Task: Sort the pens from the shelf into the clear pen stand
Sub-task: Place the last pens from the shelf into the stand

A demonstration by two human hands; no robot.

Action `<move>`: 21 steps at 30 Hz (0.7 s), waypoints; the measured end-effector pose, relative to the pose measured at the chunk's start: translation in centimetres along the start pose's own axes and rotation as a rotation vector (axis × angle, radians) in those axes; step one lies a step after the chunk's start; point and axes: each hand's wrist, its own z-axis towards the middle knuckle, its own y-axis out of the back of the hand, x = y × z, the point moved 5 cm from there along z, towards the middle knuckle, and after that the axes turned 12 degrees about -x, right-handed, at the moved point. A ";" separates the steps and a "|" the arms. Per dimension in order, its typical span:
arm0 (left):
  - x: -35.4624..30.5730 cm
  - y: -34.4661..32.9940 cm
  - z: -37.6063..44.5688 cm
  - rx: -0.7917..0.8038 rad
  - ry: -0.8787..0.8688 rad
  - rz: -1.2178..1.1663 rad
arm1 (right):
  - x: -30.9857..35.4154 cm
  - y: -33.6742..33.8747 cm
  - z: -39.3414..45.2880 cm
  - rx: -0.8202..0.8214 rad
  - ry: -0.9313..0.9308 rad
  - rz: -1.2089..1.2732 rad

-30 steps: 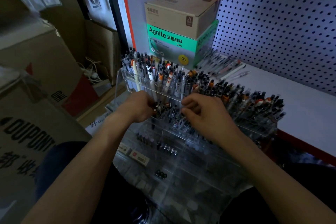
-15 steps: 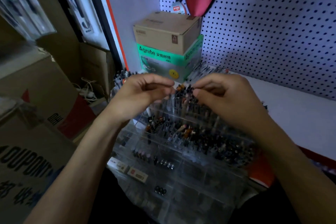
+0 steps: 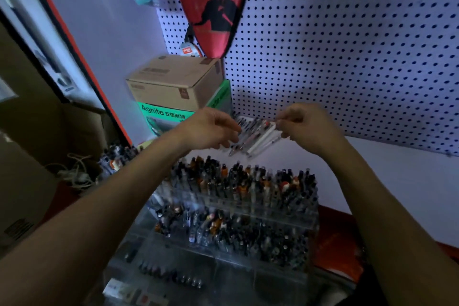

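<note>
A loose pile of pens (image 3: 257, 137) lies on the white shelf (image 3: 377, 171), against the pegboard corner. My left hand (image 3: 211, 129) hangs over the pile's left edge with curled fingers, and its fingertips hide any hold on a pen. My right hand (image 3: 308, 126) is at the pile's right end, thumb and forefinger pinching the tip of a white pen. Closer to me stands the tiered clear pen stand (image 3: 248, 208), its upper rows packed with upright pens. Both forearms reach over it.
A brown carton (image 3: 173, 82) sits on a green box (image 3: 164, 114) left of the pile. A red racket cover (image 3: 211, 2) hangs on the pegboard (image 3: 347, 45). Cardboard boxes (image 3: 24, 156) and cables (image 3: 74, 172) fill the left side.
Both hands rose from the stand's rows and moved back to the loose pens on the shelf. The view tilted up, and the right hand's fingers now close on a pen.
</note>
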 end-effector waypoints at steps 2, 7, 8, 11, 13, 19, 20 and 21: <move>0.4 -1.7 1.8 0.039 0.009 0.076 | -2.3 -0.9 0.3 0.064 -0.063 -0.038; 0.2 -7.0 6.1 0.132 -0.113 0.390 | -6.6 -2.1 0.6 0.239 -0.125 -0.172; 0.1 -7.9 6.9 0.127 -0.165 0.477 | -7.2 -2.2 0.7 0.273 -0.126 -0.206; 0.2 -10.4 8.7 0.132 -0.222 0.752 | -8.7 -2.4 0.9 0.382 -0.144 -0.303; 0.7 -11.7 9.5 0.179 -0.192 0.868 | -9.5 -2.4 1.1 0.418 -0.164 -0.332; 0.6 -13.8 10.3 0.192 -0.155 0.962 | -9.9 -2.7 2.2 0.392 -0.166 -0.305; 0.6 -13.9 10.3 0.190 -0.155 0.966 | -10.0 -2.7 2.4 0.387 -0.172 -0.300; 0.5 -13.9 10.2 0.194 -0.161 0.973 | -10.1 -2.8 2.5 0.379 -0.177 -0.298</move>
